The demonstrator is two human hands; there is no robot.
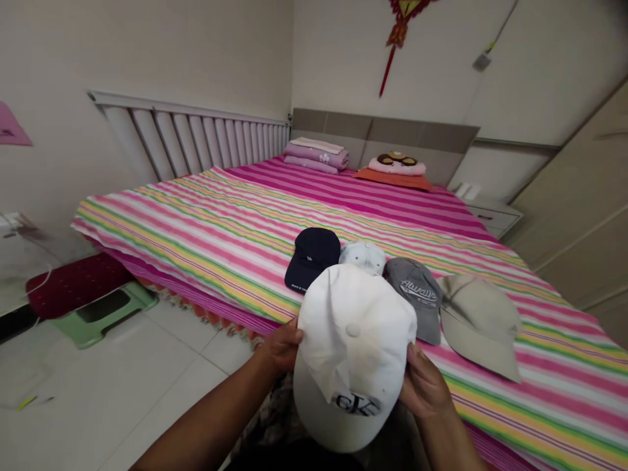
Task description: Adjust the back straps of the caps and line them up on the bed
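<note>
A white cap [350,347] with dark lettering on its front is held up in front of me over the near edge of the bed. My left hand [282,347] grips its left side and my right hand [426,384] grips its right side, fingers curled on the fabric. Behind it on the striped bedspread [206,229] lie a navy cap [311,256], a pale light-blue cap [364,256], a grey cap [417,294] with white script and a beige cap [478,320].
Folded pink bedding [316,155] and a cushion on an orange pillow [396,169] lie at the headboard. A green stool [105,314] with a red cushion [73,281] stands on the tiled floor at left. A nightstand [490,212] and wardrobe [579,216] are at right.
</note>
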